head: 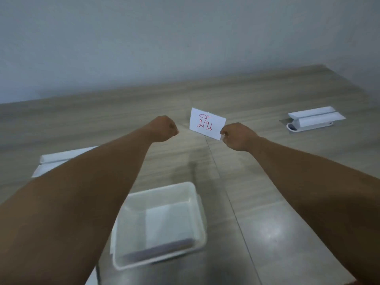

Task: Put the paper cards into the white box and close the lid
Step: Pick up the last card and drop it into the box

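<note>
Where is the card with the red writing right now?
In the head view the card is held up just right of centre, pinched at its lower right corner by the right hand, beyond the open white box.

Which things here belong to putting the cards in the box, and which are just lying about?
Part of the job:
- paper card with red writing, pinched in the right hand
- open white box
- left hand, fisted, holding nothing visible

Lying about:
- white tray-like object, far right
- white flat piece, left, possibly the lid
</note>
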`<state>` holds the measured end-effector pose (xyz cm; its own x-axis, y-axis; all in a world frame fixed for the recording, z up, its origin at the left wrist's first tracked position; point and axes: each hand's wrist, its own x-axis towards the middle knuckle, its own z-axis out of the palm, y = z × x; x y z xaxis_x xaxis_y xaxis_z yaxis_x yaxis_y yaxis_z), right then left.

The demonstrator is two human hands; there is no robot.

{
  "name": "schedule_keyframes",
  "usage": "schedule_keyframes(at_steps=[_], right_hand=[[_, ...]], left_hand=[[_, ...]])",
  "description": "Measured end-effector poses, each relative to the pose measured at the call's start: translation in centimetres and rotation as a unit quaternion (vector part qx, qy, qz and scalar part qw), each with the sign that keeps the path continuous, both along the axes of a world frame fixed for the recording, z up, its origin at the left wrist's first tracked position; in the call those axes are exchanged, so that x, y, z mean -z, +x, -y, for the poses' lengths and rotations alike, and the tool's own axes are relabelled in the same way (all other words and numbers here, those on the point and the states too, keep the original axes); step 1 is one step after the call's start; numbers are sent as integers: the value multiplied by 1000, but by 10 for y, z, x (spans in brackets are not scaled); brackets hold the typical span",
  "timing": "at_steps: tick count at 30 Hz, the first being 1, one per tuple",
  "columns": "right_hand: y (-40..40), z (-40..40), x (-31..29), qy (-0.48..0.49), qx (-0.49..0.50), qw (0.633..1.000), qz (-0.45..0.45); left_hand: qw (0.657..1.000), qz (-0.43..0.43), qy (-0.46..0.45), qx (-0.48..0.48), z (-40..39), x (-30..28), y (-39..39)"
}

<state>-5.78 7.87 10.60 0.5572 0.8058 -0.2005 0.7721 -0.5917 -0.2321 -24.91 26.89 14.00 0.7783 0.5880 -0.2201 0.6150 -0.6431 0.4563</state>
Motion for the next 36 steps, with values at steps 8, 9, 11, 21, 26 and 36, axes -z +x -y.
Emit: schedule_keyframes(at_steps=[8, 9, 11, 21, 26, 36], right_hand=[[125, -63, 49, 68, 47, 996, -46], [136, -69, 56, 72, 43, 995, -46], [152, -78, 68, 79, 43, 994, -55], [176, -93, 133, 155, 97, 962, -203], [168, -87, 138, 187, 124, 947, -228], [135, -51, 70, 216, 107, 940, -240]], left_hand=[[994, -92, 64, 2, -41, 52, 168], [992, -105, 73, 2, -46, 60, 186], [987, -129, 94, -4, -54, 73, 212], [967, -206, 147, -10, -60, 129, 262], [953, -221, 206, -30, -50, 129, 261], [992, -78, 86, -47, -12, 48, 185]])
